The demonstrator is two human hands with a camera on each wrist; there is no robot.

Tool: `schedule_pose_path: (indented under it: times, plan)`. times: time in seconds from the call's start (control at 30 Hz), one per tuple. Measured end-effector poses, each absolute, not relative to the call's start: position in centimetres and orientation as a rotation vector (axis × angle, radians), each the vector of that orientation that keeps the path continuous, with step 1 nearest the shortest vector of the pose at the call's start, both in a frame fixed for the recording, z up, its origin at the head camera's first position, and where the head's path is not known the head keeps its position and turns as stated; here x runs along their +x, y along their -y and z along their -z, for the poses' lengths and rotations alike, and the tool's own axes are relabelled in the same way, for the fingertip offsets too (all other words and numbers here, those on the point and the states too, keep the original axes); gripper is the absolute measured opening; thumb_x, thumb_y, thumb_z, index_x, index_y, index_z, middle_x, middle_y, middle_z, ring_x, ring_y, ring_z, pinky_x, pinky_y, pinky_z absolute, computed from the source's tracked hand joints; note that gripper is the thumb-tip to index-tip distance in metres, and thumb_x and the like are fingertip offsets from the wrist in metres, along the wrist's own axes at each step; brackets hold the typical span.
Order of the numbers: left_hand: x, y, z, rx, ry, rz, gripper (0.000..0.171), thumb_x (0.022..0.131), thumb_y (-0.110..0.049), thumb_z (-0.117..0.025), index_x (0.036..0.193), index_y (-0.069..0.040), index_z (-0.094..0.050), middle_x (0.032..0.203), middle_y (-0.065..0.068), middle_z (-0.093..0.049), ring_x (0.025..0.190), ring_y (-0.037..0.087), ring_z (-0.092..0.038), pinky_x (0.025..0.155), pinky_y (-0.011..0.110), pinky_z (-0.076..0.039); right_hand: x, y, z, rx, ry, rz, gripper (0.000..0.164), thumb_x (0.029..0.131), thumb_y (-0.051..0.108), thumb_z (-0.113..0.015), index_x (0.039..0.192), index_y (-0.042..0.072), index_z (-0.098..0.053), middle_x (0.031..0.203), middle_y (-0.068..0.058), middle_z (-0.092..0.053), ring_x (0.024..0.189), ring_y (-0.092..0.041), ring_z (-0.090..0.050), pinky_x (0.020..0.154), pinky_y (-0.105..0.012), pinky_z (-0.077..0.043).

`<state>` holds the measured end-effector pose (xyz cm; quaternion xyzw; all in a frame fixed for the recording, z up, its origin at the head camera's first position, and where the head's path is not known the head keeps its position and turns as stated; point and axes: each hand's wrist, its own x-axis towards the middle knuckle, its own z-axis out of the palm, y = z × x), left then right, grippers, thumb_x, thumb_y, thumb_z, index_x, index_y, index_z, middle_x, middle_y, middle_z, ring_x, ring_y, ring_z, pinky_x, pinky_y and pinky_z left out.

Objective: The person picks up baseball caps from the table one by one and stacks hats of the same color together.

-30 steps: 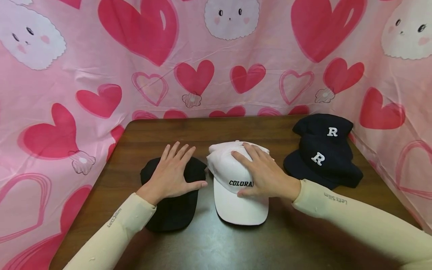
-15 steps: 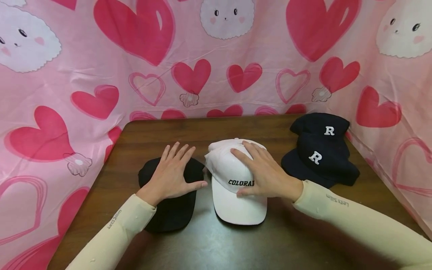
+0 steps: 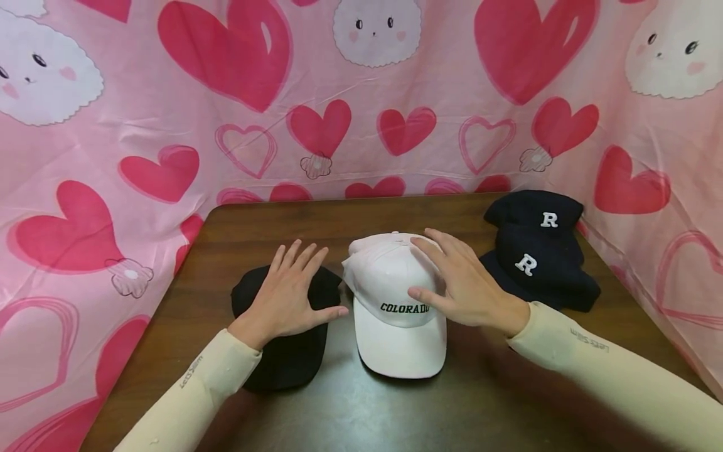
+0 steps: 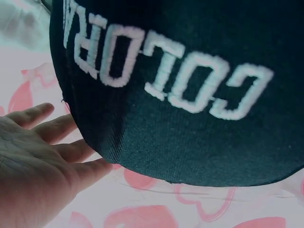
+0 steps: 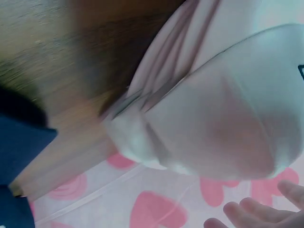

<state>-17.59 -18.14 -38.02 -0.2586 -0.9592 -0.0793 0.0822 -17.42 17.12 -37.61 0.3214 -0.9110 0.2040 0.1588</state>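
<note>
My left hand (image 3: 285,298) rests on or just over the crown of a black cap (image 3: 294,361), its fingers spread and straight. White "COLORA" lettering marks the front of that black cap (image 4: 190,133) in the left wrist view, the hand (image 4: 38,166) beside it. A white cap (image 3: 390,282) reading "COLORADO" in black sits to the right, brim toward me. Over its right side is my right hand (image 3: 465,285), fingers loosely extended. In the right wrist view a gap shows between the fingers (image 5: 247,216) and the white cap (image 5: 213,118).
Two navy caps with a white R, one at the back (image 3: 525,210) and one overlapping it in front (image 3: 548,267), lie at the right of the brown wooden table (image 3: 339,220). A pink heart-patterned cloth (image 3: 373,88) hangs behind the table and along both sides.
My right hand has shifted right, away from the white cap's front, uncovering the whole word "COLORADO". My left hand stays in place on the black cap. The view has turned slightly.
</note>
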Motion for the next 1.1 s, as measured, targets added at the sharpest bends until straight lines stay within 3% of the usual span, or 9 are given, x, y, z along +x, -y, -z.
schedule_pose_path:
  times: [0.37,0.63,0.83,1.1]
  plan:
    - [-17.2,18.0,38.1,-0.801,2.844,0.275,0.114,0.076,-0.085,-0.061,0.160,-0.013,-0.035,0.163,0.015,-0.035,0.154,0.040,-0.017,0.125,0.058,-0.003,-18.3,-21.2,37.9,0.754,2.606,-0.620,0.057,0.098,0.040,-0.063,0.145,0.009,-0.054,0.149,-0.020,-0.050,0.134,-0.042,-0.047,0.107,-0.070,-0.033]
    - [-16.7,18.0,38.2,-0.818,2.826,0.270,0.114,0.076,-0.087,-0.059,0.159,-0.012,-0.036,0.162,0.016,-0.037,0.153,0.041,-0.020,0.125,0.059,-0.005,-19.3,-24.3,37.8,0.639,2.605,-0.598,0.046,0.103,0.037,-0.057,0.136,0.005,-0.062,0.136,-0.018,-0.061,0.127,-0.042,-0.052,0.102,-0.066,-0.035]
    - [-16.4,17.8,38.3,-0.822,2.821,0.287,0.114,0.077,-0.086,-0.059,0.160,-0.012,-0.036,0.162,0.015,-0.036,0.154,0.041,-0.020,0.125,0.059,-0.005,-20.1,-27.3,37.3,0.507,2.702,-0.551,0.046,0.106,0.038,-0.052,0.135,0.004,-0.063,0.135,-0.022,-0.063,0.126,-0.044,-0.053,0.102,-0.070,-0.034]
    - [-15.9,17.9,38.5,-0.822,2.829,0.299,0.115,0.076,-0.089,-0.055,0.160,-0.013,-0.035,0.163,0.014,-0.036,0.154,0.041,-0.019,0.124,0.060,-0.006,-21.0,-31.3,37.0,0.319,2.856,-0.473,0.059,0.108,0.047,-0.043,0.142,0.000,-0.055,0.142,-0.029,-0.055,0.132,-0.051,-0.044,0.096,-0.073,-0.030]
